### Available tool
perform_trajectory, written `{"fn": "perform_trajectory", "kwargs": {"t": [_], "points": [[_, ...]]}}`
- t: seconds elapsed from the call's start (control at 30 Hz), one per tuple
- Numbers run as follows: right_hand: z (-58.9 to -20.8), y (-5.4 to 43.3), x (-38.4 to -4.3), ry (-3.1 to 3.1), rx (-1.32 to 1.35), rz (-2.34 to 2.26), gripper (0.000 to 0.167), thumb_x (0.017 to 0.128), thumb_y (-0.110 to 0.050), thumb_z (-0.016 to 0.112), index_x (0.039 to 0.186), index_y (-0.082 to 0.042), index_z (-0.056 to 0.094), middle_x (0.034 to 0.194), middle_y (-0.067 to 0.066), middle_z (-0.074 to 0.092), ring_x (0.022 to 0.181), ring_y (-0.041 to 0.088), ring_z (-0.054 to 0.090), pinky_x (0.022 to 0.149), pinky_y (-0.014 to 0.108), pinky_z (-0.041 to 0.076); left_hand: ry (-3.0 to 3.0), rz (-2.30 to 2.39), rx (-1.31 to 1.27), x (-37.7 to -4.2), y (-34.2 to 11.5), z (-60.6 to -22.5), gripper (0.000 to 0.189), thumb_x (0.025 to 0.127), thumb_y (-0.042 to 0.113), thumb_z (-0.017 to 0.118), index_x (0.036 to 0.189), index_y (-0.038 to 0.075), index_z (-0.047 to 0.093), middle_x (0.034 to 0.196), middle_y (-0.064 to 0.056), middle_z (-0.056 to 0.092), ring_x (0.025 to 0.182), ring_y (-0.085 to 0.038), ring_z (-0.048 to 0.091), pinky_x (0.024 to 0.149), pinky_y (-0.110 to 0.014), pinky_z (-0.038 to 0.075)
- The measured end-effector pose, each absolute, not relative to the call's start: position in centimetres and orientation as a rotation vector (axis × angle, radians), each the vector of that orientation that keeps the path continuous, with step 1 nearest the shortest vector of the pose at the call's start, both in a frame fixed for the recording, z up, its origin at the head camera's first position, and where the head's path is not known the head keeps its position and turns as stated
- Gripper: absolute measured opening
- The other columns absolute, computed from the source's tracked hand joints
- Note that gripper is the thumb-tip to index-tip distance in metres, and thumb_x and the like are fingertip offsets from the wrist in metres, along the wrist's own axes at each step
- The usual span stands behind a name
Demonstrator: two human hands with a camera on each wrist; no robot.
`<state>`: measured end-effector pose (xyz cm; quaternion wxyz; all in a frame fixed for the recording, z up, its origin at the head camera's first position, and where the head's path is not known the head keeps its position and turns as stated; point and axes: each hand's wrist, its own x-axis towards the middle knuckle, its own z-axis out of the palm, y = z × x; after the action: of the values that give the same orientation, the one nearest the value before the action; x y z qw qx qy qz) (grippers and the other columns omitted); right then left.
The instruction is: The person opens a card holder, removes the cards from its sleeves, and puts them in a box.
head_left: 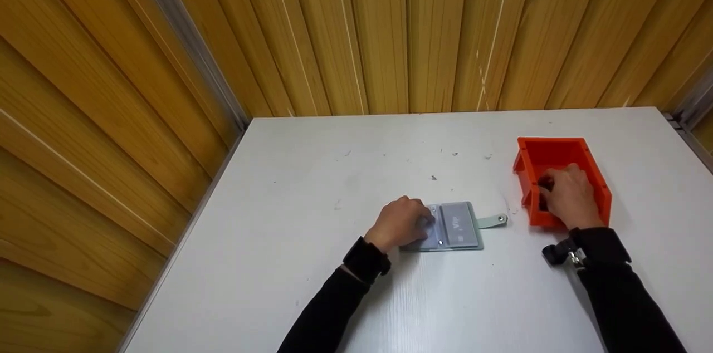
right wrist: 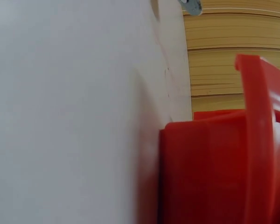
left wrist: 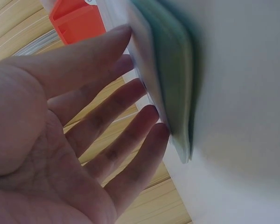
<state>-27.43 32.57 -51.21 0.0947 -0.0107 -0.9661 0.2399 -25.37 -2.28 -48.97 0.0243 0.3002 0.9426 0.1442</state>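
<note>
An open mint-green card holder [head_left: 460, 225] with clear plastic sleeves lies on the table, its snap strap [head_left: 493, 221] sticking out to the right. My left hand [head_left: 400, 223] rests on its left-hand side, fingers spread and gently bent. In the left wrist view, those fingertips touch the inner sleeve face, and the green cover [left wrist: 177, 93] shows edge-on. My right hand [head_left: 571, 197] reaches over the front of an orange-red plastic bin [head_left: 523, 169], with bent fingers inside it. Something dark shows by the thumb; I cannot tell whether the fingers hold it.
The white table [head_left: 312, 175] has small scuff marks and ends at a wood-patterned panel wall [head_left: 379, 35] behind. Another such wall [head_left: 83, 136] runs along the left. The bin's front wall [right wrist: 205, 172] fills much of the right wrist view.
</note>
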Motion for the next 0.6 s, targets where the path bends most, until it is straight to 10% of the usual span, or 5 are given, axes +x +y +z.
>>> {"fn": "perform_trajectory", "kwargs": {"t": [0.6], "points": [[-51.14,32.46,-27.14,-2.752,-0.117,0.778,0.031,0.095,-0.004,0.069,0.119,0.016,0.064,0.106,0.037,0.062,0.097,0.050,0.054,0.096,0.070,0.047,2.927,0.438,0.948,-25.13,-2.29,-48.82,0.030,0.080,0.012,0.088,0.109,0.018,0.083,0.109,0.001,0.077,0.096,-0.018,0.065,0.082,-0.028,0.054]]}}
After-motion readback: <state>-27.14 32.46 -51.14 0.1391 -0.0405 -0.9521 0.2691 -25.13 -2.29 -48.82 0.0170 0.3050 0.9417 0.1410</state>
